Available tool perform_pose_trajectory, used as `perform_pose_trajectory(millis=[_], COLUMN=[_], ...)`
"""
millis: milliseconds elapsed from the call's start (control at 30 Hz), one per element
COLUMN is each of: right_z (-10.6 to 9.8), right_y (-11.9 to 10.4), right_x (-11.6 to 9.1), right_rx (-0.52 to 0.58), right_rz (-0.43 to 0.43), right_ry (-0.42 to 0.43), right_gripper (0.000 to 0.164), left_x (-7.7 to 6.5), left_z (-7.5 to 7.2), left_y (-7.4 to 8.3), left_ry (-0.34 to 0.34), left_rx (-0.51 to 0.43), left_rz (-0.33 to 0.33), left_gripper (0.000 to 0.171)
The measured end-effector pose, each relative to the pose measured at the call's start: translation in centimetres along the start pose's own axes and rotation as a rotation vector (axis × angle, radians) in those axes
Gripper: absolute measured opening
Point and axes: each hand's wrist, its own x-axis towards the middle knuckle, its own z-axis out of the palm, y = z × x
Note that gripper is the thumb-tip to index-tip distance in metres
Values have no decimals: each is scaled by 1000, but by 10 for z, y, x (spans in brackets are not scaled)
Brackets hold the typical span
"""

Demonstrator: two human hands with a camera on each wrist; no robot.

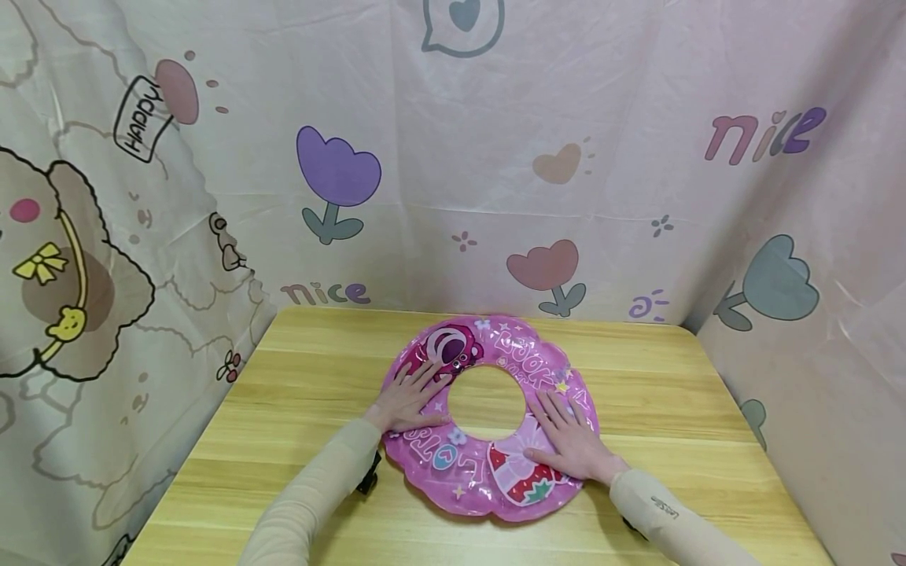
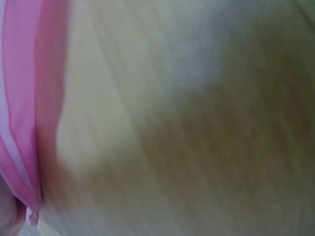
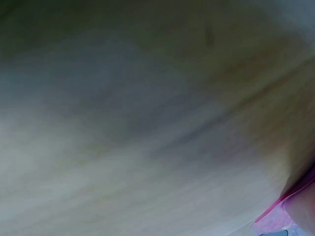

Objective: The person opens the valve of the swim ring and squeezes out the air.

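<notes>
A pink inflatable swim ring [image 1: 467, 479] with a printed bear, lettering and a strawberry lies flat on the wooden table [image 1: 665, 409]. On its left side rests my left hand [image 1: 412, 399], palm down with the fingers spread. My right hand [image 1: 569, 442] lies on the right side of the ring, its fingers straight and the thumb pointing inward. In the left wrist view only the pink edge of the ring [image 2: 22, 88] and a bit of the hand show. The right wrist view is mostly blurred table, with a sliver of ring [image 3: 275, 216] at the lower right.
A printed cloth [image 1: 439, 157] with flowers, hearts and words hangs behind the table and along both sides. Each wrist carries a small dark device, partly seen under the left sleeve [image 1: 318, 487] and the right sleeve [image 1: 665, 511].
</notes>
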Motion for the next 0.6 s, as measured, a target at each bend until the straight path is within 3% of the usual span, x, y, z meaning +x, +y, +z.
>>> perform_pose_trajectory(millis=[600], right_z=[0], right_y=[0], right_x=[0], right_rx=[-4], right_rz=[5], right_ry=[-6], right_gripper=[96], left_x=[0], left_z=[-1], left_y=[1], left_ry=[-7], left_rx=[-13], left_rz=[-5], left_gripper=[88])
